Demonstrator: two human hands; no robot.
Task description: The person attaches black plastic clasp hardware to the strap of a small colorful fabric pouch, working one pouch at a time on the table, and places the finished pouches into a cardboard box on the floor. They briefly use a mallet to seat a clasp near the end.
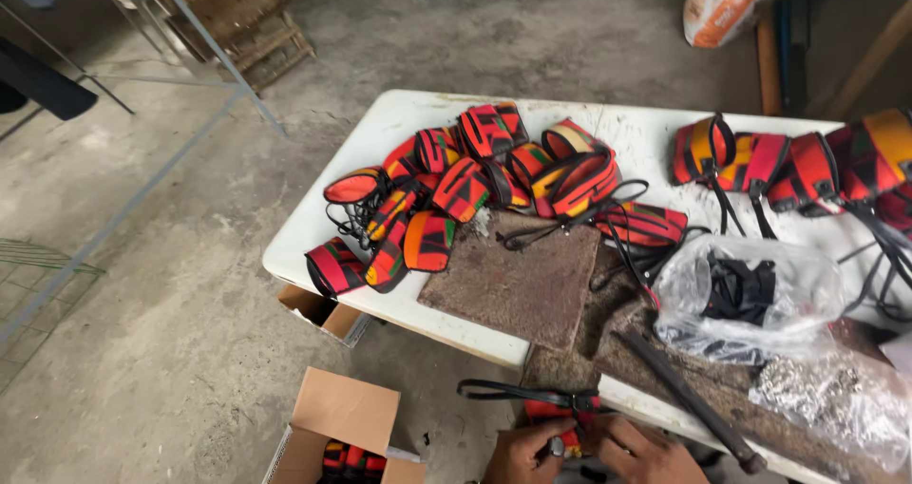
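Left hand (525, 451): at the near edge of the view, fingers curled in a closed grip on the small pouch, a ring showing on one finger.
Right hand (644, 451): just beside the left, grip closed on the same pouch from the right.
Pouch (562, 413): held between both hands below the near edge of the tabletop; red, orange and black patterned fabric.
Strap (518, 392): black, thin, runs left from the pouch.
Tabletop (399, 113): white, scuffed.
Pile of pouches (456, 189): same striped fabric, heaped on the left.
Row of pouches (798, 161): far right, black straps trailing.
Mats (518, 284): brown, rough, flat squares.
Plastic bag (807, 289): clear, crinkled, holding black straps.
Cardboard box (332, 427): on the floor, near left, flap open, patterned pouches inside.
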